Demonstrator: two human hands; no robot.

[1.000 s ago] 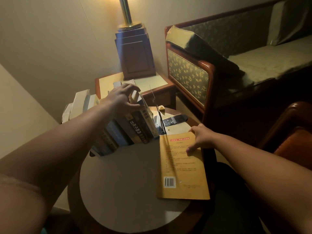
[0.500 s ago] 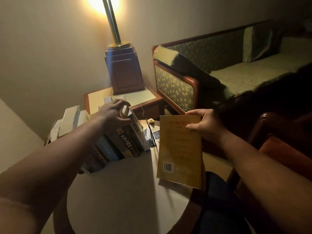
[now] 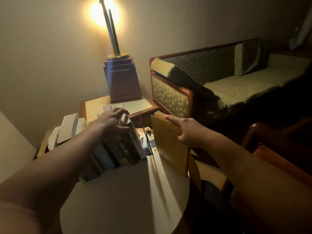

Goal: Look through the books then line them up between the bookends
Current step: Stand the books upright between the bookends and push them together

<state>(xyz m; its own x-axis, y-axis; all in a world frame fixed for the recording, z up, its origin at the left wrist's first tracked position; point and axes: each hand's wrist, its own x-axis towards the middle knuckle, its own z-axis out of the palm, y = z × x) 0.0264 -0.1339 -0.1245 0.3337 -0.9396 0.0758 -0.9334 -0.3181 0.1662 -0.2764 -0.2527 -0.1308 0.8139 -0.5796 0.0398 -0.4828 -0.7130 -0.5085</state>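
Yellow-tan book point(image 3: 166, 146). Dark books point(image 3: 125, 149), 1 blue-grey. Cream tabletop point(image 3: 118, 200). Red-brown lamp base point(image 3: 123, 81), brass pole point(image 3: 113, 36). Dark green sofa point(image 3: 170, 97), gold sprig pattern, red-brown frame point(image 3: 189, 92), pale green seat point(image 3: 236, 88). Beige wall point(image 3: 42, 56).

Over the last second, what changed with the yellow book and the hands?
The right hand took hold of the yellow book, which lay flat on the round table, lifted it and now holds it upright, right of the row of books. The left hand stayed gripping the top of the row; the books there did not visibly shift.
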